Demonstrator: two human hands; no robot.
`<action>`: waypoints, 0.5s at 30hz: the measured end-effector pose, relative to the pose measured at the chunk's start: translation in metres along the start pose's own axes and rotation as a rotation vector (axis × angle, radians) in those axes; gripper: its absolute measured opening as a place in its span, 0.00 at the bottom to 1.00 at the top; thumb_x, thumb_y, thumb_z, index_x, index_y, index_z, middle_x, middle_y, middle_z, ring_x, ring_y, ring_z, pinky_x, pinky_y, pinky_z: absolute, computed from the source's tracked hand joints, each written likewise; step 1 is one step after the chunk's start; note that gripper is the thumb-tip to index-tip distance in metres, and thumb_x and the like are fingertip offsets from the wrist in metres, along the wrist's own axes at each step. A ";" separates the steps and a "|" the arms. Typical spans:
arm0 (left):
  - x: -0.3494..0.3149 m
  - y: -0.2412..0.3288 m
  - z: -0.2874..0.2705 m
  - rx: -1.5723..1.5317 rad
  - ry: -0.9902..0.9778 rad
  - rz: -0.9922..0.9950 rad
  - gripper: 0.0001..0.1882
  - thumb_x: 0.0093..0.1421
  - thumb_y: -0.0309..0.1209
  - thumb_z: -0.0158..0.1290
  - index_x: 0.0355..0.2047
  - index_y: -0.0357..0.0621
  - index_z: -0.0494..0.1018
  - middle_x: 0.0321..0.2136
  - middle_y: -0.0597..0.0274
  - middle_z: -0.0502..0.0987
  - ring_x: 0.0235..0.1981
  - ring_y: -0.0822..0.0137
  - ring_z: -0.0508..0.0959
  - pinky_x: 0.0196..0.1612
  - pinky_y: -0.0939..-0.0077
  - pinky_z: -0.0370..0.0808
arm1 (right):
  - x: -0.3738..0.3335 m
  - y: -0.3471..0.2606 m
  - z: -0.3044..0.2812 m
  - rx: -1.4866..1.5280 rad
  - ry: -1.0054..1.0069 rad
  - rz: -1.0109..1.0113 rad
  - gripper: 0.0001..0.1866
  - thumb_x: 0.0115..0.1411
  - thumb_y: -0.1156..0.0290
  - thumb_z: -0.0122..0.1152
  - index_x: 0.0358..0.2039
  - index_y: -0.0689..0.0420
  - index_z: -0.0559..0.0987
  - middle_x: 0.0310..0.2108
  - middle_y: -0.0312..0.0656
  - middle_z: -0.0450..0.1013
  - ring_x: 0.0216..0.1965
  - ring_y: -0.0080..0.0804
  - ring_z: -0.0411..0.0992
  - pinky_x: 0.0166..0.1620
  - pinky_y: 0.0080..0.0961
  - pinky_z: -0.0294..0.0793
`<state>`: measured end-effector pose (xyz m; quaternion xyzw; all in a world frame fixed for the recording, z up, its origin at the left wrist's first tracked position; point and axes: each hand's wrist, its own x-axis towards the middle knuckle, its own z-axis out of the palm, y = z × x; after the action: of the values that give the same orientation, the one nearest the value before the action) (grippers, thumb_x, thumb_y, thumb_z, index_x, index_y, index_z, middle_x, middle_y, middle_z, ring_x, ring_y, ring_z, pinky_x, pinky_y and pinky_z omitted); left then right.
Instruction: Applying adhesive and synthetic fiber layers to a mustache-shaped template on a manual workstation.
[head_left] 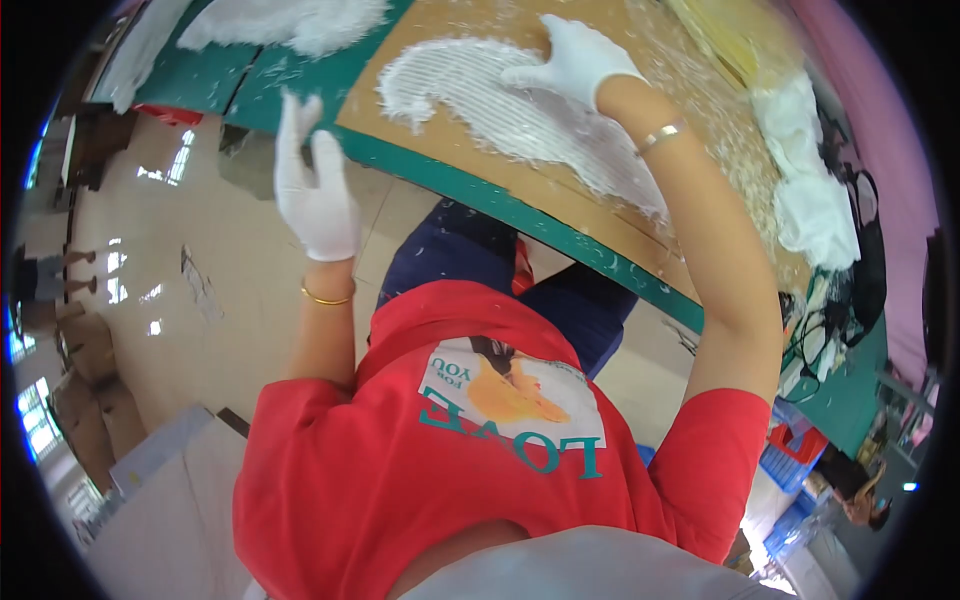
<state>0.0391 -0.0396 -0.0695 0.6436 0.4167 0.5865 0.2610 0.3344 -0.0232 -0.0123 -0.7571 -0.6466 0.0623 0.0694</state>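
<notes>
Your hands are apart: the left hand [318, 192] loose in the air beside the bench [440, 173], the right hand [588, 62] spread over the far edge of the ribbed fluff [520, 112] on the board [470, 18]. Press lightly, and steady its left end before smoothing.

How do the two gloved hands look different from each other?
The left hand is empty, in the air by the green table; the right hand lies over the white ribbed piece, seemingly touching it. The left hand's wrist wears a thin gold bracelet; the right hand's wears a wider silvery bracelet. Both hands have white gloves.
</notes>
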 end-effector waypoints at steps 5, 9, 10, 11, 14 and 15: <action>-0.010 -0.005 -0.015 -0.129 0.009 -0.018 0.27 0.71 0.19 0.44 0.69 0.31 0.59 0.60 0.49 0.73 0.60 0.65 0.72 0.62 0.73 0.66 | 0.058 -0.022 0.012 -0.071 -0.417 -0.107 0.48 0.43 0.42 0.76 0.58 0.62 0.75 0.53 0.56 0.76 0.53 0.54 0.76 0.55 0.40 0.76; -0.013 0.005 -0.025 -0.224 -0.026 -0.137 0.27 0.71 0.20 0.42 0.70 0.31 0.57 0.64 0.48 0.69 0.63 0.64 0.70 0.66 0.71 0.61 | 0.071 -0.030 -0.002 -0.186 -0.458 -0.195 0.34 0.45 0.46 0.76 0.44 0.62 0.83 0.43 0.55 0.80 0.46 0.49 0.78 0.53 0.37 0.76; -0.014 0.002 -0.021 -0.296 -0.009 -0.127 0.30 0.68 0.17 0.46 0.70 0.32 0.58 0.61 0.49 0.72 0.61 0.65 0.71 0.63 0.74 0.66 | 0.067 -0.034 -0.021 -0.206 -0.429 -0.195 0.34 0.45 0.46 0.76 0.44 0.62 0.83 0.43 0.55 0.80 0.46 0.49 0.78 0.53 0.37 0.76; -0.016 0.002 -0.021 -0.413 -0.063 -0.212 0.35 0.67 0.18 0.48 0.73 0.37 0.52 0.67 0.47 0.64 0.67 0.62 0.65 0.67 0.71 0.61 | 0.060 -0.035 -0.041 -0.112 -0.424 -0.241 0.30 0.48 0.49 0.75 0.42 0.62 0.84 0.40 0.50 0.81 0.43 0.43 0.78 0.51 0.35 0.76; -0.014 -0.004 -0.001 -0.584 -0.188 -0.128 0.43 0.68 0.24 0.52 0.76 0.42 0.40 0.73 0.48 0.52 0.74 0.57 0.54 0.73 0.65 0.53 | 0.042 -0.013 -0.122 0.170 -0.312 -0.262 0.22 0.55 0.54 0.72 0.41 0.60 0.85 0.38 0.41 0.81 0.39 0.30 0.77 0.48 0.28 0.76; -0.014 -0.011 0.009 -0.700 -0.249 -0.133 0.43 0.71 0.34 0.49 0.76 0.44 0.36 0.75 0.48 0.45 0.75 0.54 0.47 0.74 0.60 0.46 | 0.033 -0.005 -0.147 0.393 -0.233 -0.257 0.18 0.59 0.58 0.71 0.42 0.59 0.85 0.38 0.37 0.81 0.37 0.23 0.76 0.46 0.24 0.76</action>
<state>0.0459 -0.0438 -0.0875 0.5534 0.1970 0.5925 0.5512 0.3619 0.0064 0.1331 -0.6287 -0.7165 0.2638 0.1475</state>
